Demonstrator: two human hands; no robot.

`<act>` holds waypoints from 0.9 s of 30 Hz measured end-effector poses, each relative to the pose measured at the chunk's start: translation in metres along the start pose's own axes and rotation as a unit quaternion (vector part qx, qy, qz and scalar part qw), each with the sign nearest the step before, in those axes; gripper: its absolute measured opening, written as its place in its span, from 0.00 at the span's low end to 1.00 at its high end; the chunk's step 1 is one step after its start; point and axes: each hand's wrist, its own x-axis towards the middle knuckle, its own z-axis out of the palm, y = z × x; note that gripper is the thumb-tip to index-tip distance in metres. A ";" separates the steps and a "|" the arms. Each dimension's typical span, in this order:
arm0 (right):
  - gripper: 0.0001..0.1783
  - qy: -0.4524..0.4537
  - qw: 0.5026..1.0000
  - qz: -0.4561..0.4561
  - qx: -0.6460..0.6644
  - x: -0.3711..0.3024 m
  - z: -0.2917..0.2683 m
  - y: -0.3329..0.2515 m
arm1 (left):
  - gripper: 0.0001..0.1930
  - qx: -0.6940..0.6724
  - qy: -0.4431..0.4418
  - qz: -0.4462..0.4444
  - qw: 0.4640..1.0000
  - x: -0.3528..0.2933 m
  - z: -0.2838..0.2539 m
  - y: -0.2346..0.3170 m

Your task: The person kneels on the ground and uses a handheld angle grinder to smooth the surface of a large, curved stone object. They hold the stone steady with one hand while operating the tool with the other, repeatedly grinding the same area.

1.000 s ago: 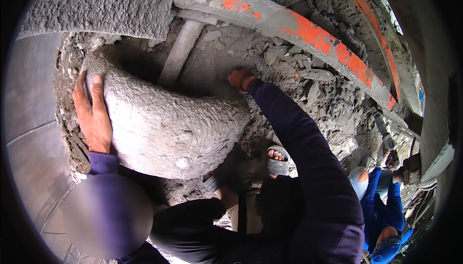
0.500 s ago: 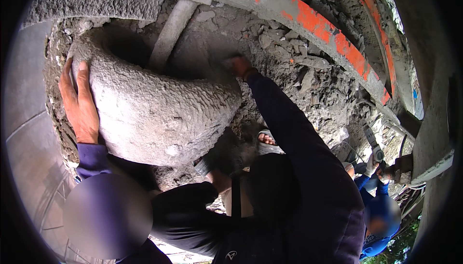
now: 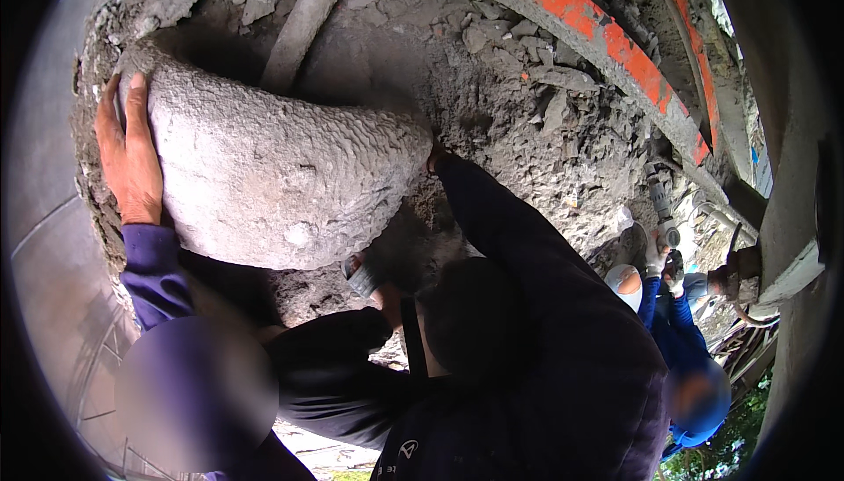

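Observation:
A big rough grey concrete lump (image 3: 272,182) fills the middle left of the view. My right hand (image 3: 432,154), at the end of a dark navy sleeve, grips its right end; only a bit of the fingers shows. My left hand (image 3: 378,295) is tucked under the lump beside a small grey cylinder (image 3: 356,275), and it is too hidden to tell whether it holds that. A co-worker's hand (image 3: 130,154) in a purple sleeve lies flat on the lump's left end.
Broken concrete rubble (image 3: 527,103) covers the surface behind the lump. A grey pipe (image 3: 303,24) and an orange-painted curved band (image 3: 615,41) run above. At the lower right a worker in blue (image 3: 681,323) holds a power tool (image 3: 659,208). A curved metal wall (image 3: 44,261) is on the left.
The lump has come closer and slightly leftward in view. It now covers most of my right hand, which showed plainly on its far end before. The co-worker's hand stays on the left end.

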 end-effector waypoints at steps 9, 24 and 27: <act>0.21 -0.303 0.933 -0.193 0.017 -0.098 0.028 -0.097 | 0.42 0.008 0.005 -0.013 1.000 -0.003 0.001 0.004; 0.38 0.090 0.976 0.039 -0.193 0.043 -0.081 0.005 | 0.44 0.007 0.005 -0.007 1.000 0.009 0.000 0.002; 0.37 0.038 0.983 0.066 -0.165 0.038 -0.079 -0.025 | 0.44 0.014 0.011 -0.011 1.000 0.004 -0.003 -0.007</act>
